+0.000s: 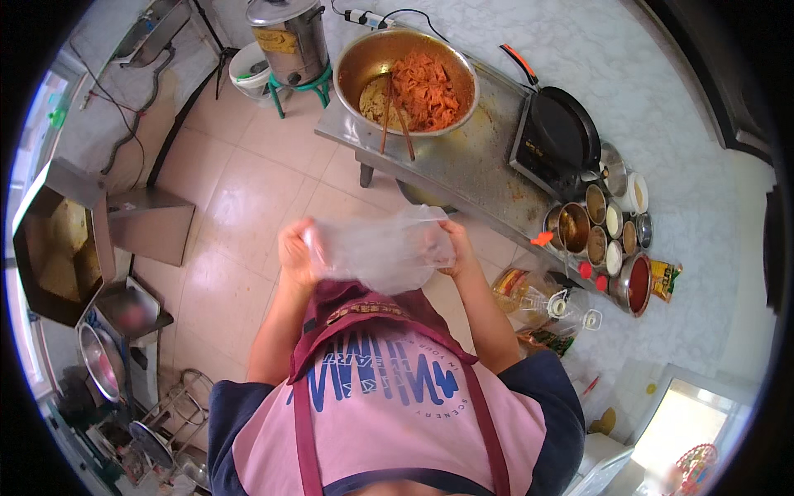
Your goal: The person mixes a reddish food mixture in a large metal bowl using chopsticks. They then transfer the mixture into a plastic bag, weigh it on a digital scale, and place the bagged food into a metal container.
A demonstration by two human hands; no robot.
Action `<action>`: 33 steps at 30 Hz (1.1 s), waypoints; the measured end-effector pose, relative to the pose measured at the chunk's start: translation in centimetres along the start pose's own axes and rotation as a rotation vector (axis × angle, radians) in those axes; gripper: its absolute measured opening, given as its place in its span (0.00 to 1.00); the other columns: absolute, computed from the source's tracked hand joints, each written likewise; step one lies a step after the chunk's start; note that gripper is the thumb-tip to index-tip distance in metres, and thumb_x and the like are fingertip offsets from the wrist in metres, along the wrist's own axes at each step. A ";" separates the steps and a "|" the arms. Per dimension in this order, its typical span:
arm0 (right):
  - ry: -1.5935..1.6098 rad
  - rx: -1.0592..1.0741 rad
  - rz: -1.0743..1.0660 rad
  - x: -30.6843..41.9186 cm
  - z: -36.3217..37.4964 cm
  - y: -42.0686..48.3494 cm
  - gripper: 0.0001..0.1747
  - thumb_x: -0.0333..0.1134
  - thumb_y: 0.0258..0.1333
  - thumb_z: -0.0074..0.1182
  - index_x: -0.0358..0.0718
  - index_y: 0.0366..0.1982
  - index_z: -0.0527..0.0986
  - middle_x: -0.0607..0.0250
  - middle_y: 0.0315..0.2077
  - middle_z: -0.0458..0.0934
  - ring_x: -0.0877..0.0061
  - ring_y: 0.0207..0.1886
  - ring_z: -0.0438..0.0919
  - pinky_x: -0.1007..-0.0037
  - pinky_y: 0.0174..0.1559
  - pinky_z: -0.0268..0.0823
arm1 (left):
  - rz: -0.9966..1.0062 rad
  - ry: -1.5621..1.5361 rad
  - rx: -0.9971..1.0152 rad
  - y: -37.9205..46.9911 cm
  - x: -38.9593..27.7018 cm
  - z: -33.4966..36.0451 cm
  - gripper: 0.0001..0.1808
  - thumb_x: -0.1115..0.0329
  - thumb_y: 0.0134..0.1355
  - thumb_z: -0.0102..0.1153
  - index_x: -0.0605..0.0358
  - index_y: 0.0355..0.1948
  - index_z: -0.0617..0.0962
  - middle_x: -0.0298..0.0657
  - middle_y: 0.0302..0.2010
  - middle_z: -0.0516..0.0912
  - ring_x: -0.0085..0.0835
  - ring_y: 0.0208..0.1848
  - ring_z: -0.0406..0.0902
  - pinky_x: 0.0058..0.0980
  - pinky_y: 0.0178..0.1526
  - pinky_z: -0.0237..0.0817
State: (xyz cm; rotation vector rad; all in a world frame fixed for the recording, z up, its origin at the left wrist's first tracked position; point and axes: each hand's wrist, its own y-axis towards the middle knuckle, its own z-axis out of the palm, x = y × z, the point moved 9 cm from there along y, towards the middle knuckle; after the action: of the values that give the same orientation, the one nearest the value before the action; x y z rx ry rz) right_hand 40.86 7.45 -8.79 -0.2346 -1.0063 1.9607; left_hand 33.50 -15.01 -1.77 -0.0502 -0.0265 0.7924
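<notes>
A translucent plastic bag (384,248) is stretched level between my two hands, in front of a dark red apron. My left hand (296,251) grips its left end. At the other end my right hand (458,247) holds the plastic near a corner. Beyond the bag, a large steel basin (347,80) stands on a metal table and holds strips of reddish-orange food. Two wooden chopsticks (397,121) lean out over its near rim. Whether the bag has anything inside is hard to tell, as the plastic is cloudy and blurred.
To the right along the metal table (459,161) are a black frying pan (561,121), several seasoning containers (597,245) and a bowl of red sauce (637,285). Plastic oil bottles (539,297) stand below. A steel urn (294,53) sits on a green stand; a hexagonal metal vessel (59,248) is left.
</notes>
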 end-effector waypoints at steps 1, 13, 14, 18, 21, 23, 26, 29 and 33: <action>0.052 0.138 -0.149 2.5 1.5 0.5 0.19 0.44 0.60 0.40 0.37 0.40 0.72 0.59 0.30 0.78 0.66 0.31 0.78 0.64 0.32 0.74 | 0.016 -0.089 0.135 3.9 -1.4 3.6 0.21 0.55 0.66 0.42 0.60 0.35 0.80 0.45 0.27 0.83 0.41 0.29 0.80 0.40 0.35 0.72; -0.360 -0.419 -1.600 39.6 15.2 1.5 0.26 0.49 0.65 0.39 0.39 0.57 0.66 0.64 0.57 0.68 0.75 0.58 0.65 0.67 0.57 0.55 | 0.037 0.085 -0.302 44.0 -1.2 -3.3 0.34 0.37 0.67 0.24 0.46 0.65 0.60 0.42 0.63 0.63 0.42 0.67 0.58 0.48 0.68 0.49; -0.555 -0.490 -1.506 40.8 17.0 4.8 0.27 0.47 0.65 0.39 0.37 0.57 0.67 0.63 0.57 0.68 0.74 0.60 0.65 0.68 0.61 0.53 | 0.039 -0.024 -0.274 46.4 -2.1 -5.9 0.32 0.43 0.68 0.34 0.57 0.61 0.64 0.44 0.60 0.66 0.33 0.61 0.63 0.41 0.66 0.50; -1.164 -0.544 -1.142 43.5 19.7 18.9 0.29 0.52 0.67 0.33 0.42 0.58 0.70 0.54 0.57 0.69 0.68 0.63 0.63 0.68 0.66 0.46 | 0.068 0.382 -0.473 52.1 -5.1 -17.1 0.35 0.40 0.68 0.22 0.53 0.65 0.60 0.41 0.65 0.61 0.38 0.65 0.61 0.44 0.67 0.51; -1.161 -0.434 -0.687 45.0 15.5 30.4 0.33 0.54 0.64 0.32 0.36 0.58 0.68 0.53 0.59 0.67 0.66 0.63 0.64 0.69 0.63 0.51 | 0.216 0.435 -0.747 53.7 -8.3 -24.7 0.32 0.43 0.70 0.22 0.51 0.67 0.58 0.38 0.66 0.61 0.35 0.65 0.60 0.36 0.68 0.51; -1.239 -0.525 -0.521 45.6 11.7 34.4 0.29 0.45 0.67 0.27 0.37 0.60 0.67 0.54 0.61 0.64 0.67 0.65 0.61 0.69 0.66 0.49 | 0.173 0.389 -0.886 53.4 -10.0 -24.0 0.33 0.42 0.70 0.25 0.53 0.67 0.58 0.36 0.66 0.61 0.35 0.66 0.58 0.35 0.67 0.50; -1.396 -0.748 -0.193 46.0 8.7 38.7 0.29 0.46 0.66 0.27 0.41 0.61 0.66 0.55 0.62 0.63 0.65 0.66 0.60 0.70 0.65 0.49 | 0.106 0.552 -0.982 54.0 -12.6 -27.2 0.38 0.38 0.68 0.26 0.54 0.69 0.56 0.38 0.69 0.57 0.36 0.68 0.56 0.35 0.68 0.47; -1.431 -0.475 -0.415 46.9 9.8 42.8 0.30 0.49 0.65 0.29 0.43 0.62 0.65 0.58 0.63 0.62 0.64 0.67 0.59 0.70 0.66 0.49 | -0.053 0.560 -1.011 54.8 -13.6 -27.3 0.41 0.35 0.66 0.28 0.56 0.69 0.54 0.41 0.69 0.55 0.37 0.69 0.55 0.36 0.68 0.47; -1.171 -0.616 -0.118 46.3 6.5 45.6 0.34 0.56 0.63 0.34 0.42 0.63 0.64 0.57 0.63 0.62 0.65 0.67 0.58 0.70 0.66 0.48 | -0.209 0.509 -0.863 57.3 -13.8 -29.6 0.41 0.36 0.67 0.27 0.57 0.69 0.51 0.44 0.70 0.52 0.41 0.70 0.52 0.39 0.68 0.47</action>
State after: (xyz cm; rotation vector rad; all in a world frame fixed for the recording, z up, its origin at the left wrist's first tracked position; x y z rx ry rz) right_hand -18.18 27.71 -27.92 0.7206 -2.2851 1.5375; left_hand -15.69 14.33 -34.55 -1.0479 0.1088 0.4936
